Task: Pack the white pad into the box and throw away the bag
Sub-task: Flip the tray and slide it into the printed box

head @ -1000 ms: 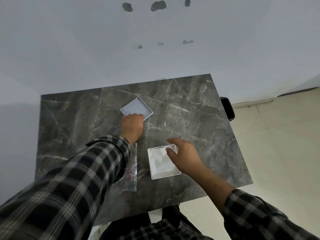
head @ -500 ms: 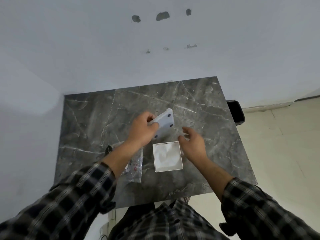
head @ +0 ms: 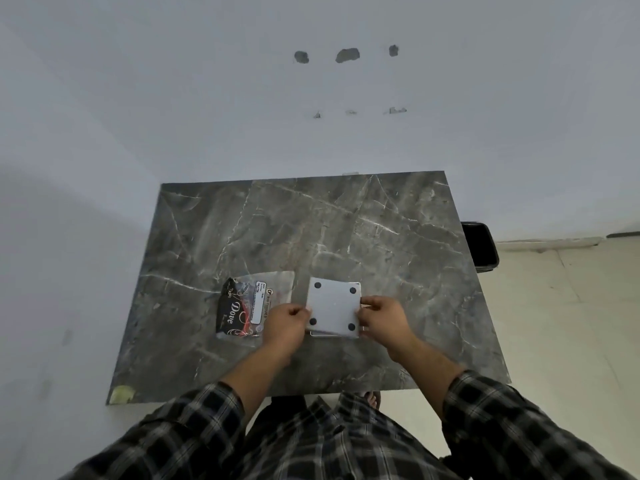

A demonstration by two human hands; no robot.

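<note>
Two hands hold one flat white square piece with four dark round dots near its corners [head: 334,308], level over the near middle of the grey marbled desk [head: 346,230]. The left hand [head: 285,323] has its fingers closed on the piece's left edge, and the right hand [head: 381,315] has its fingers closed on the right edge. Under the piece only thin white edges of the box [head: 323,335] show, at its near side and its right; the rest is covered. Whether the white pad lies inside cannot be told. Just left of the left hand the bag [head: 247,304] lies flat on the desk, clear plastic with a black printed part and a white label. A black bin [head: 479,247] stands on the floor beside the desk's far right edge. Plaid sleeves cover both forearms.
</note>
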